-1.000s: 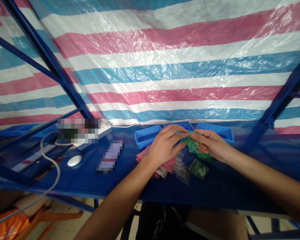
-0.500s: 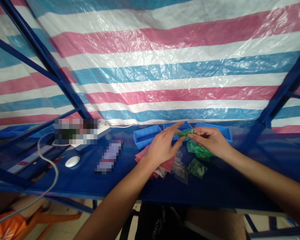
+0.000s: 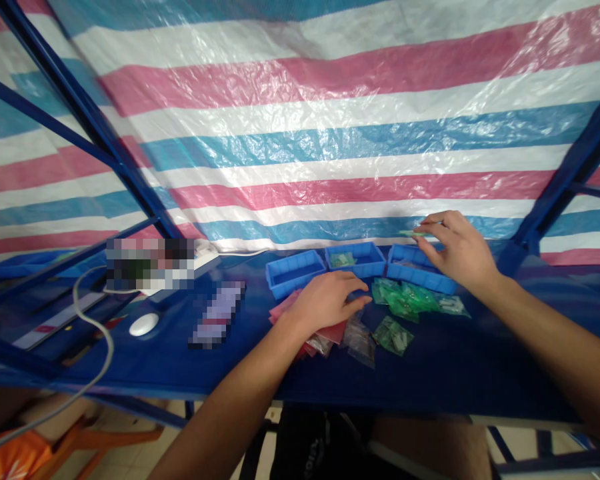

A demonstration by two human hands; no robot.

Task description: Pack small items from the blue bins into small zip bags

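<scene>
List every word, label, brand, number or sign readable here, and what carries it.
No text reads clearly.
White lettering on the black cloth garment: too blurred.
White marks on the orange cloth: unreadable.
Red mark on the long, flat whitish panel: too small.

We cannot make out the thin green item [image 3: 411, 233] pinched in the right hand [image 3: 463, 250], and that hand hides a corner of the rightmost blue bin [image 3: 417, 278]. The left hand [image 3: 327, 300] covers part of the pink bags [image 3: 334, 332] for us. Pixelation blurs the long purplish object [image 3: 217, 313], while the orange cloth [image 3: 17, 450] runs off the lower-left edge.
</scene>
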